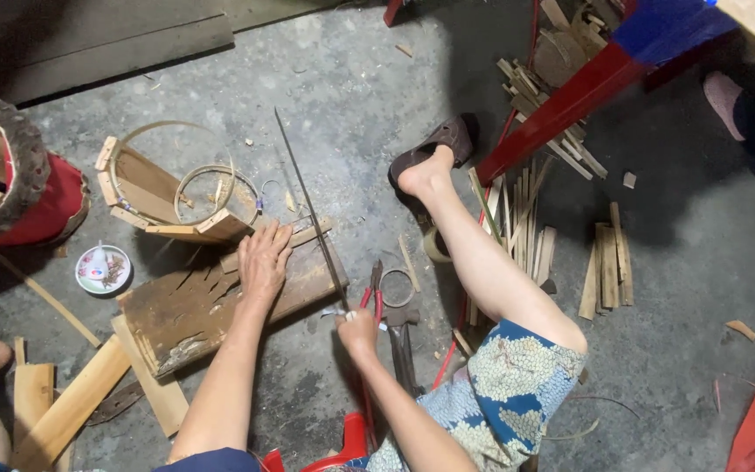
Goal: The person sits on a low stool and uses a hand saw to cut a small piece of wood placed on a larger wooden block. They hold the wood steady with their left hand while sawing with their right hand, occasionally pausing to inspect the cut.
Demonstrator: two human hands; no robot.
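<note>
Long thin strip (pixel 308 197): one, dark and narrow, running from the right hand (pixel 356 328) diagonally up and away across the floor, passing over the right edge of the wooden board (pixel 220 306). Right hand: fingers closed around the near end of the strip, just above the floor, beside the red-handled pliers (pixel 373 293). Left hand (pixel 262 260): flat, fingers spread, palm down on the top of the board, holding nothing; the two hands are apart, the strip between them. Board: one, worn and notched, lying flat on the concrete floor (pixel 342 79). Pliers: one pair, red handles, lying just right of the right hand, next to one small ring (pixel 399 287) of bent strip on the floor. Behind the board: one wooden frame (pixel 146 197) with two bamboo hoops (pixel 211 188) standing in or against it. Left of the board: one small white dish (pixel 102 269) with some small bits in it. Lower left: about three loose planks (pixel 72 406) lying overlapped. Right of the outstretched leg (pixel 482 262): two loose piles of short bamboo slats (pixel 606 262), one near the foot, one farther right. One red post (pixel 561 109) slants across the upper right. Slat count within piles cannot be determined.
</note>
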